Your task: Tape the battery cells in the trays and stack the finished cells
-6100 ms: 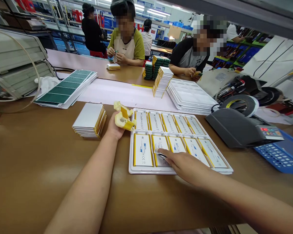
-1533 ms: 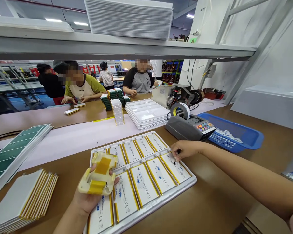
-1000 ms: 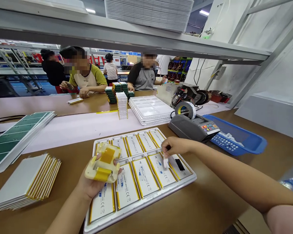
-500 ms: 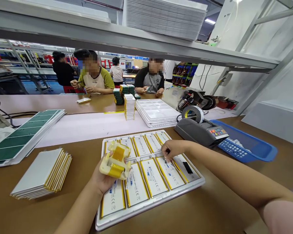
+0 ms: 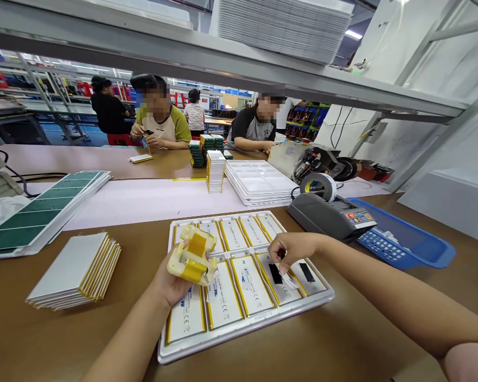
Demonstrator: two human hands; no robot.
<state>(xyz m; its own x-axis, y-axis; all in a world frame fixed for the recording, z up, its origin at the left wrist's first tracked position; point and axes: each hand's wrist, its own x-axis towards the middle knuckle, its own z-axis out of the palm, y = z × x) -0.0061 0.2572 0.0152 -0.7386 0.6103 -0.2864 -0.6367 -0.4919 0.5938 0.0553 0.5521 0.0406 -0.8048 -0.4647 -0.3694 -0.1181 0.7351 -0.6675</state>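
Note:
My left hand [image 5: 174, 278] is closed around a cream plastic block [image 5: 178, 259] with amber tape [image 5: 197, 245] wound on it, held above the left side of a white tray [image 5: 247, 318]. Flat battery cells with yellow edges fill the tray in two rows. Over the front row, my right hand [image 5: 289, 252] pinches a white peel-off liner [image 5: 290, 281], partly lifted from a battery cell [image 5: 281, 294]. A grey surface and a black patch [image 5: 275, 274] show under it. The rightmost front cell [image 5: 313, 284] also shows grey with a black patch. Neighbouring cells have printed white liners.
Stacked white cells [image 5: 69, 270] lie at left, near green-and-white sheets [image 5: 43, 212]. Behind the tray are stacked empty trays [image 5: 261, 180]. A tape dispenser [image 5: 330, 215] and blue basket [image 5: 406, 233] stand at right. A shelf [image 5: 223, 79] crosses overhead; co-workers sit opposite.
My right hand has pulled the printed liner partly off the second cell from the right, baring its black patch. My left hand still holds the taped block. The view has shifted slightly.

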